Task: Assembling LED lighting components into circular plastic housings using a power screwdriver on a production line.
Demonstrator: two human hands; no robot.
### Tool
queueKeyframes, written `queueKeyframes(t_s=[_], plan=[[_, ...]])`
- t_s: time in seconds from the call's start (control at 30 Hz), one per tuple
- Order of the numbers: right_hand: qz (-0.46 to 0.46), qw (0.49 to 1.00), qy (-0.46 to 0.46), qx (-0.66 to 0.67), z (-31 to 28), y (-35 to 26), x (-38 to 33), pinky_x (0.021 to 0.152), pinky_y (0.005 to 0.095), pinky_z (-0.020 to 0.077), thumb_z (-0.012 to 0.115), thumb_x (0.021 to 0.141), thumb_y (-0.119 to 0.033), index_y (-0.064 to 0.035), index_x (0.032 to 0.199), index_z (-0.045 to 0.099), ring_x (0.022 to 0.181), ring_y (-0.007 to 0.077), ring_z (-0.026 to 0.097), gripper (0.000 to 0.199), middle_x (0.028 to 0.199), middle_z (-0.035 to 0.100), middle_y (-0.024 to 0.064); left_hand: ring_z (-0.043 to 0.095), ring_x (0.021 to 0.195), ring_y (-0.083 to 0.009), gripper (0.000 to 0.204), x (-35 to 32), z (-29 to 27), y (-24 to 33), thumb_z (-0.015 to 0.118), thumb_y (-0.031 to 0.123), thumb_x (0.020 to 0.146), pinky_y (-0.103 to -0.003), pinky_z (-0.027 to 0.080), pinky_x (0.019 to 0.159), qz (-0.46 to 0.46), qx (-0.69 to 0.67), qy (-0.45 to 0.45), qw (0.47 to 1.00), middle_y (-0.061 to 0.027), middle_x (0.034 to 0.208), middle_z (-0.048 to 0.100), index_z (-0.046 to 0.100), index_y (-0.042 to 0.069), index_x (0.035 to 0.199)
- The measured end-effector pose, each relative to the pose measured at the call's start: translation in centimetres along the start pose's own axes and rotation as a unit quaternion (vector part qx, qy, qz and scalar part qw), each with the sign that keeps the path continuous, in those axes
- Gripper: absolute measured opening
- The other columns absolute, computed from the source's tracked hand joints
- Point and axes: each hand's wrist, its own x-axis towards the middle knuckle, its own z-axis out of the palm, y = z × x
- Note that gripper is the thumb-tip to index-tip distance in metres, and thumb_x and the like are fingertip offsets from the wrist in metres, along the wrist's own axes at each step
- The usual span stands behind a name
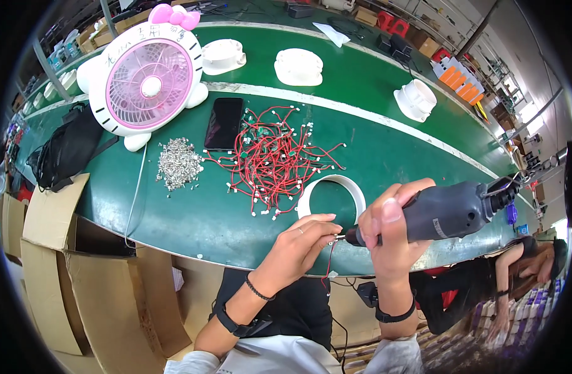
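Observation:
My right hand (392, 230) is wrapped round a dark grey electric screwdriver (445, 212), its tip pointing left. At that tip, the fingers of my left hand (301, 243) pinch the end of a red wire (329, 262), whose length hangs past the table edge. The small part between the fingertips and the bit is too small to make out. Just beyond both hands a white plastic ring (303, 202) sits on the green table. Farther off lies a tangled heap of red wires (270, 159) with white connectors, beside a pile of small silver screws (178, 163).
A pink and white fan (152, 86) stands at the far left beside a black bag (64, 149). A black phone (225, 123) lies near the wires. White housings (298, 67) stand on the green belt behind. Cardboard boxes (105, 293) are at lower left; another person (485, 280) bends at lower right.

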Motion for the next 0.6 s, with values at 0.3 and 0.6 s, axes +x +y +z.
queueKeyframes(t_s=[0.3, 0.6], plan=[[0.019, 0.997, 0.061, 0.037, 0.69, -0.95, 0.08, 0.039, 0.0254, 0.0377, 0.061, 0.097, -0.009, -0.0083, 0.101, 0.043, 0.041, 0.0085, 0.039, 0.018, 0.066, 0.049, 0.0050, 0.065, 0.118, -0.0306, 0.016, -0.32, 0.25, -0.35, 0.074, 0.004, 0.087, -0.041, 0.055, 0.095, 0.049, 0.040, -0.014, 0.998, -0.0064, 0.109, 0.074, 0.066, 0.003, 0.101], [0.008, 0.993, 0.109, 0.051, 0.83, -0.64, -0.52, 0.040, 0.0248, 0.0386, 0.060, 0.099, -0.010, -0.0076, 0.103, 0.044, 0.044, 0.0097, 0.041, 0.017, 0.070, 0.050, 0.0064, 0.069, 0.112, -0.0270, 0.014, -0.77, 0.44, -0.10, 0.076, 0.005, 0.084, -0.038, 0.057, 0.086, 0.099, 0.145, 0.002, 0.985, -0.0044, 0.104, 0.075, 0.067, 0.005, 0.094]])
